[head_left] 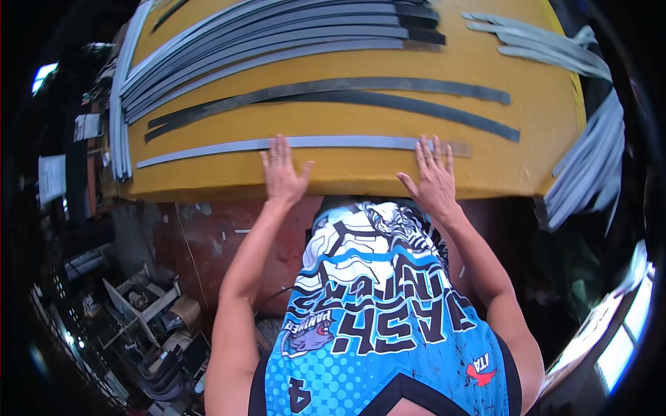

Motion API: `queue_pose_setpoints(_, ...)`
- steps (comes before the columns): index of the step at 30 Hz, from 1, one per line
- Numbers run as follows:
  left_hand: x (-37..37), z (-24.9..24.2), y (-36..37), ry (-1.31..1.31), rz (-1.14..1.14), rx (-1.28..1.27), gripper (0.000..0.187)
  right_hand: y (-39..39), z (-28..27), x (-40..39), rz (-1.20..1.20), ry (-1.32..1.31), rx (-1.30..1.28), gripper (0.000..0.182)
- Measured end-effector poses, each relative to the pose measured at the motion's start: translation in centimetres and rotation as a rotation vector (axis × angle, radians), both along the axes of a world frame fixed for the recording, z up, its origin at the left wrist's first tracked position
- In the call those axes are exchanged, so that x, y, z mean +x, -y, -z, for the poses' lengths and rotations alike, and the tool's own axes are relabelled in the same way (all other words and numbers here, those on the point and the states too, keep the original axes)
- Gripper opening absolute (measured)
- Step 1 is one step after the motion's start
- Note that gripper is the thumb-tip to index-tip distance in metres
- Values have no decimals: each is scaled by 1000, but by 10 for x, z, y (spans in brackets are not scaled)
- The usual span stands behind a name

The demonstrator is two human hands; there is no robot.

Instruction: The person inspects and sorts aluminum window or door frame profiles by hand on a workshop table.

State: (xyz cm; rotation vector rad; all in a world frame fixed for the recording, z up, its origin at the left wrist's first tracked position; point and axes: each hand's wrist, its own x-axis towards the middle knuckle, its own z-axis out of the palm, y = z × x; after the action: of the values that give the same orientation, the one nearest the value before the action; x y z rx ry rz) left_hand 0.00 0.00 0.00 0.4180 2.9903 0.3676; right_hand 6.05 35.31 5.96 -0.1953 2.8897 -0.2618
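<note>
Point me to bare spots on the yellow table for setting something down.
Free: the patch of yellow table right of the dark strips, below the loose grey strips; also the front edge between left hand and right hand, under the grey strip they press. Crowded: the far left, stacked with grey strips.

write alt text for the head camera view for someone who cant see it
Seen from above, a person's left hand and right hand press flat, fingers spread, on a long grey strip lying along the near edge of a yellow table. Two dark strips and a stack of grey strips lie further back.
</note>
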Motion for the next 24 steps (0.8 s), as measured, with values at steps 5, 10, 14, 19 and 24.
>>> queue_pose_setpoints(5, 20, -5, -111, 68, 233, 251, 92, 30, 14, 1, 88, -72, -103, 80)
queue_pose_setpoints(10, 1, 8, -57, 73, 146, 181, 87, 18, 36, 13, 317, -92, 123, 81)
queue_pose_setpoints(14, -13, 24, 68, 18, 61, 176, 86, 13, 54, 14, 399, -88, 278, 80)
queue_pose_setpoints(19, -34, 38, 229, 15, -51, 81, 86, 29, 67, -10, 788, 39, 456, 87)
queue_pose_setpoints(24, -49, 32, 336, -24, -173, 68, 89, 27, 82, -7, 991, 75, 477, 97)
